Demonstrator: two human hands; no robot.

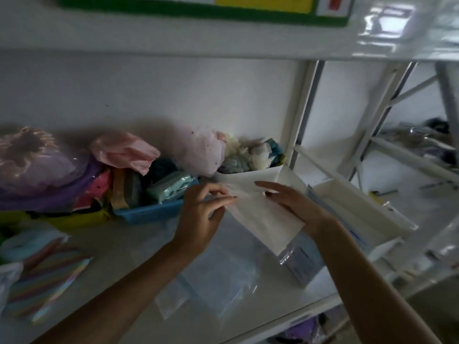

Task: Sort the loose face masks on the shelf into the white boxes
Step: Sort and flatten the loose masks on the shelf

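No writing can be read; the frame is blurred. Both hands hold a thin, white, rectangular face mask (263,217) above the glossy white shelf (124,256). The left hand (201,217) pinches its left edge; the right hand (295,207) lies along its right side, fingers closed on it. Right of the mask stands an open white box (360,207); left of it, a blue plastic basket (149,212) of crumpled packets.

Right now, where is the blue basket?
In the head view the blue basket sits left of centre on the shelf, just left of the left hand and crammed with coloured packets.
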